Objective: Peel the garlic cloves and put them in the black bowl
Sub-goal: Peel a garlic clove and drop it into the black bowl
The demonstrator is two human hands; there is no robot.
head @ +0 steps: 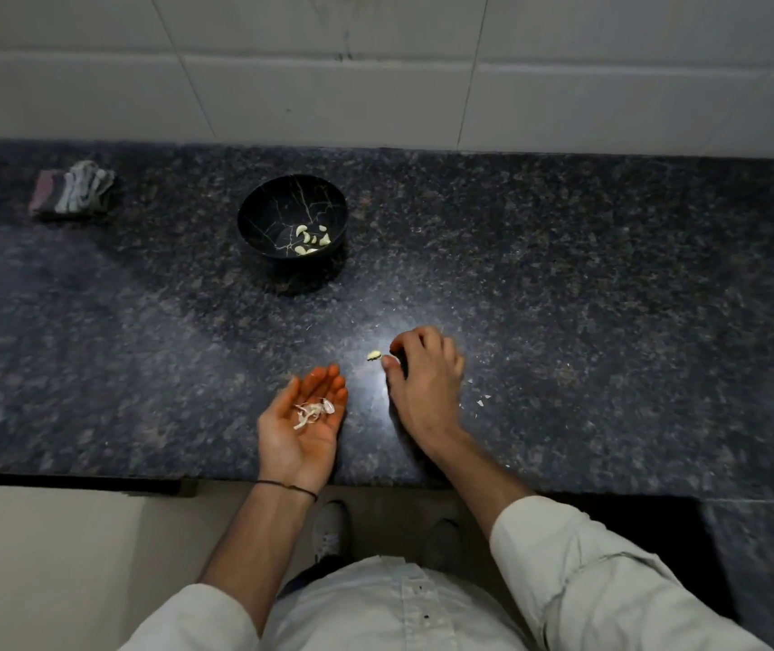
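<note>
Several peeled cloves [312, 239] lie in the black bowl [272, 211] on the table [587, 274]. Nearer the person than the bowl, a garlic clove [374, 355] lies on the table. The right hand [422, 373] hangs over it, fingers curled, thumb and forefinger just beside the clove; blur hides whether they grip anything. Below the bowl, the left hand [302, 429] lies palm up, fingers straight, with loose skins [313, 411] on the palm.
</note>
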